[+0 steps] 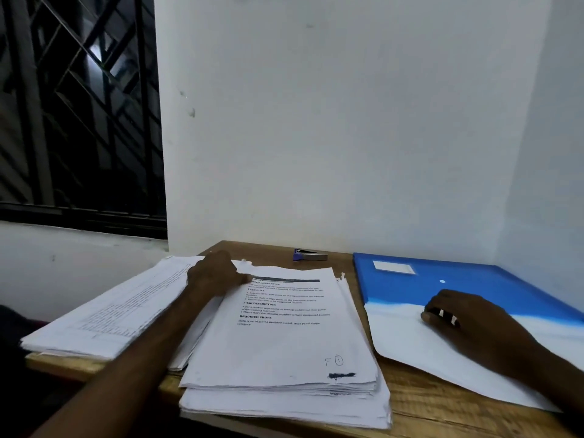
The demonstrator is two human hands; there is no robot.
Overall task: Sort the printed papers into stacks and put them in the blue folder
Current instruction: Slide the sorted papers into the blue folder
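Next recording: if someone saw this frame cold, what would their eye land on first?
First the thick stack of printed papers in the middle of the wooden table, with the left hand resting on its far left corner. Next the blue folder on the right by the wall. A white sheet lies over its near part, with the right hand on top.
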